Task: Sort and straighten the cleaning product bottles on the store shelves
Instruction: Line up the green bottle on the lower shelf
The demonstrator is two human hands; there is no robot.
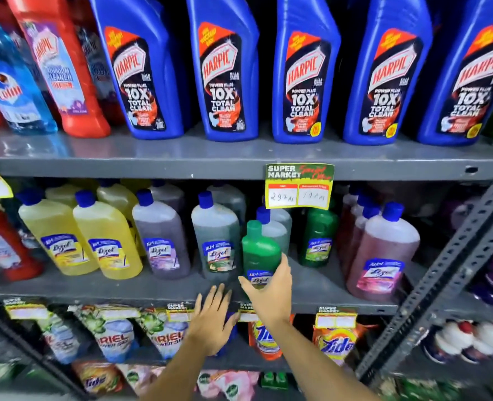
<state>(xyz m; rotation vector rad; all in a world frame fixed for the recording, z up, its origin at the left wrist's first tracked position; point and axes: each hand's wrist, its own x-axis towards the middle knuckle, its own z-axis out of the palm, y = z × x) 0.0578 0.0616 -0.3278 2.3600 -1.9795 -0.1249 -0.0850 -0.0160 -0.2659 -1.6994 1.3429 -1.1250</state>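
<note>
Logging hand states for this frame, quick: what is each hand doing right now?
Left hand: open, fingers spread, holding nothing, at the middle shelf edge.
Right hand: closed around the small green bottle.

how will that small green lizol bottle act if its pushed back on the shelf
The small green bottle looks rigid plastic and seems full, so probably fairly heavy for its size. It is tall with a narrow base, so a push near the cap could tip it. The right hand holds it low, which should slide it steadily.
</note>
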